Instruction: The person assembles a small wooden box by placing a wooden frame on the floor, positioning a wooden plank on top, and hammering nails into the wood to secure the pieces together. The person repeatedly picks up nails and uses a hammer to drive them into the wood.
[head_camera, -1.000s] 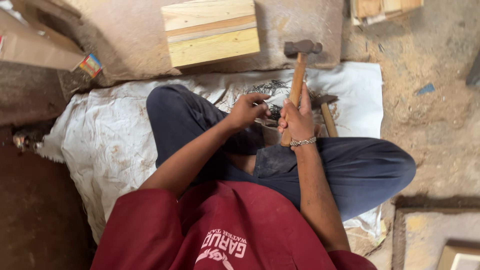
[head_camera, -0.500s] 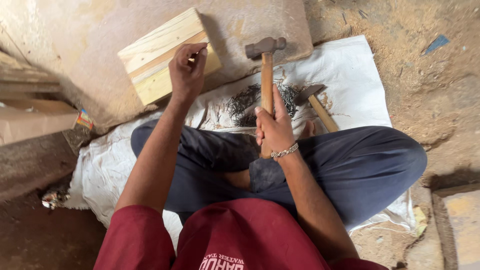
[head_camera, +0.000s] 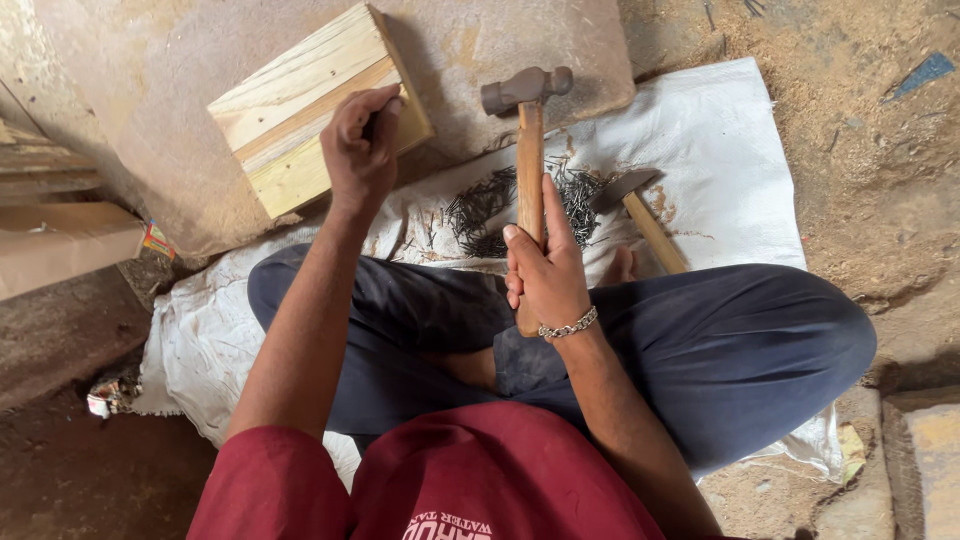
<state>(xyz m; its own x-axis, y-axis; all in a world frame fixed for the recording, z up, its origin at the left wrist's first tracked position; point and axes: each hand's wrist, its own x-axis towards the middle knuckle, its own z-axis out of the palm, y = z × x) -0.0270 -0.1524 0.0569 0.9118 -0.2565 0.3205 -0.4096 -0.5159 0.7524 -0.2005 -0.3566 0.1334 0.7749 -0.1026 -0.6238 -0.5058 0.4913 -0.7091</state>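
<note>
View from above of a person seated cross-legged on a white woven sack (head_camera: 720, 150) spread over a dirt floor. The right hand (head_camera: 545, 270) is wrapped fully around the lower part of the wooden handle of a hammer (head_camera: 528, 150), whose metal head is raised above the lap and points away from the body; a chain bracelet (head_camera: 568, 326) sits at that wrist. The left hand (head_camera: 360, 150) is stretched forward over a pale wooden board assembly (head_camera: 290, 110), its fingertips pinched narrowly together at the board's near edge; whether a nail is held between them cannot be told. The board assembly, made of joined planks, lies on a flat stone slab (head_camera: 500, 40) and is tilted relative to the sack's edge. A loose heap of dark nails (head_camera: 480, 205) lies directly on the sack, just beyond the knees and partly behind the raised handle; no box or tin contains them. A second hammer (head_camera: 640, 210) rests on the sack just beside the nail heap, its handle running toward the right knee. A cardboard box (head_camera: 60, 250) shows at the left edge, its contents hidden.
</note>
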